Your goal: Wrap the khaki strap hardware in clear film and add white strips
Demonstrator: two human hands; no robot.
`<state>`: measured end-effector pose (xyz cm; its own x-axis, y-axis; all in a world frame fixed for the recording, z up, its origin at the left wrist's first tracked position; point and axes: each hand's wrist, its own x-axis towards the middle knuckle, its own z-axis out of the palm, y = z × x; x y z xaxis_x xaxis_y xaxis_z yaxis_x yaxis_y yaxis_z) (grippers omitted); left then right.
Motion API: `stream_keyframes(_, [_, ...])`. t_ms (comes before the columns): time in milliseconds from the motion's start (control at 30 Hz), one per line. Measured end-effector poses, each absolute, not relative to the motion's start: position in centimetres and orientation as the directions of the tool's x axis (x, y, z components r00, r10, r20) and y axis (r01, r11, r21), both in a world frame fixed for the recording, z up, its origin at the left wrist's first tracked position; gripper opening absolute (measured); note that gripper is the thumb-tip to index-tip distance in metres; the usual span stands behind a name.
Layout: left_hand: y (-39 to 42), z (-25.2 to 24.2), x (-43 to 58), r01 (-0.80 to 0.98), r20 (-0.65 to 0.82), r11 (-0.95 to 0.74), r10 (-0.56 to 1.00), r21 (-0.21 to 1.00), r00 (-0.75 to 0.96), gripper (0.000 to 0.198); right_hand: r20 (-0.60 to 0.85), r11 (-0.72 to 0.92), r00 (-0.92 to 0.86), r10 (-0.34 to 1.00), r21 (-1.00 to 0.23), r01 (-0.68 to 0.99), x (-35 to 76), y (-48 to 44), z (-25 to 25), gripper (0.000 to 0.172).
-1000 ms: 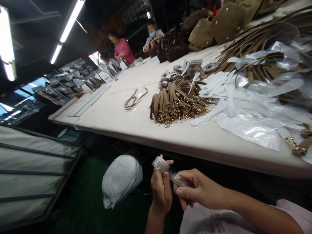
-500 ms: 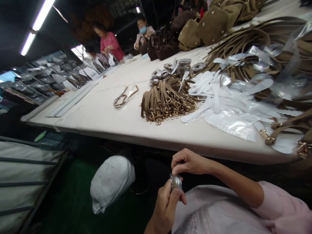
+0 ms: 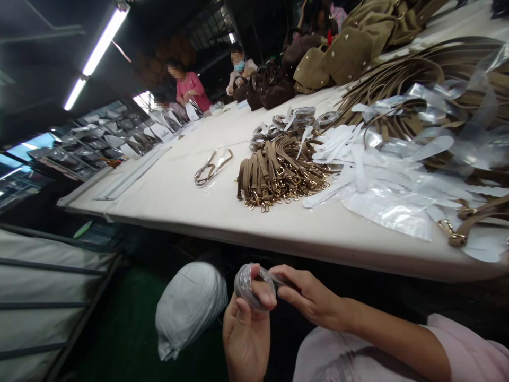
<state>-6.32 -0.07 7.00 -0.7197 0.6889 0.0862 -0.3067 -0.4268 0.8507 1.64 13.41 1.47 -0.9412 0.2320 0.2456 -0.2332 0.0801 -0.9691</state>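
Note:
Below the table's front edge, my left hand (image 3: 245, 329) grips a roll of clear tape (image 3: 249, 287), thumb pressed on its face. My right hand (image 3: 308, 295) comes in from the right and pinches the roll's far edge with fingertips. Both hands are closed on the roll, over my lap in pink clothing. On the white table (image 3: 191, 204) above lies a pile of tan straps with gold clasps (image 3: 278, 172), and to its right a heap of clear plastic bags and white strips (image 3: 382, 175).
One strap in a clear bag (image 3: 212, 165) lies left of the pile. Tape rolls (image 3: 302, 114), long straps (image 3: 417, 69) and brown bags (image 3: 342, 50) fill the far side. A white sack (image 3: 191, 307) sits on the floor. Other people work at the far end.
My hands have turned the tape roll so its round face shows, and they sit a little higher. The view has shifted slightly right and up.

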Motion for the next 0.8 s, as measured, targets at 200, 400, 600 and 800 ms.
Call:
stream_keyframes(200, [1.5,6.0,-7.9,-0.065,0.168,-0.385,0.542,0.921,-0.823,0.035,0.223,0.230,-0.950,0.217,-0.958,-0.173,1.7,12.9,1.7,0.040])
stream_keyframes(400, [1.7,3.0,-8.7,0.393,0.325,0.015,0.536,0.919,-0.779,0.030,-0.080,-0.399,-0.997,0.019,-0.915,0.066,2.6,12.3,1.8,0.047])
stream_keyframes(600, [0.0,0.8,-9.6,0.541,0.302,0.161,0.684,0.826,-0.664,0.031,-0.102,-0.487,-0.995,-0.006,-0.869,0.092,4.3,14.2,4.1,0.041])
stream_keyframes(800, [-1.5,1.2,-7.1,0.513,0.176,0.106,0.865,0.852,-0.470,0.032,-0.017,-0.218,-0.973,0.232,-0.975,-0.035,4.0,17.5,5.6,0.039])
